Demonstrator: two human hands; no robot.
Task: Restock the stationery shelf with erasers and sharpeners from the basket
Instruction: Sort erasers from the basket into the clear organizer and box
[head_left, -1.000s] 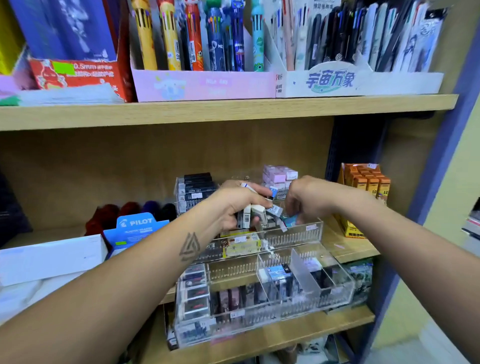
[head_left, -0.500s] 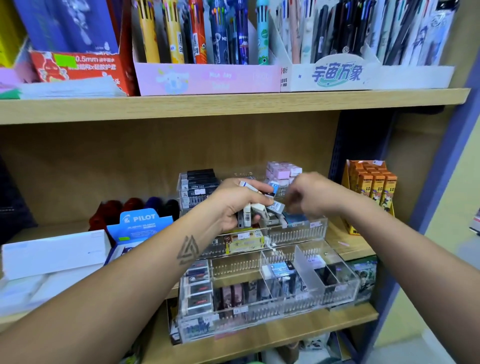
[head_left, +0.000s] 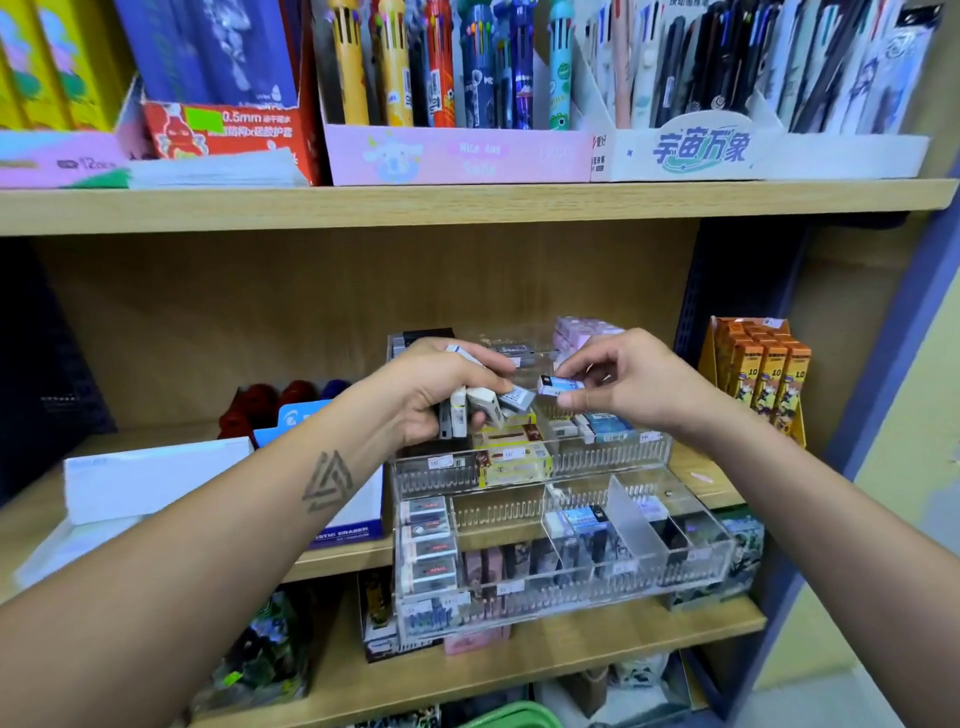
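Two bare forearms in view, no sleeves visible; no watch, bands or rings that I can make out; left forearm (head_left: 249, 525) carries a dark tattoo (head_left: 327, 480) near the wrist: interlocked triangles forming one larger triangle, outline only, apex toward the hand; left hand (head_left: 436, 387) bare, no glove; right forearm (head_left: 810, 499) unmarked on the visible side; right hand (head_left: 631, 384) bare, no glove; thumbnail (head_left: 571, 401) short, no polish as far as the blur allows; upper arms run out of frame at the near corners.
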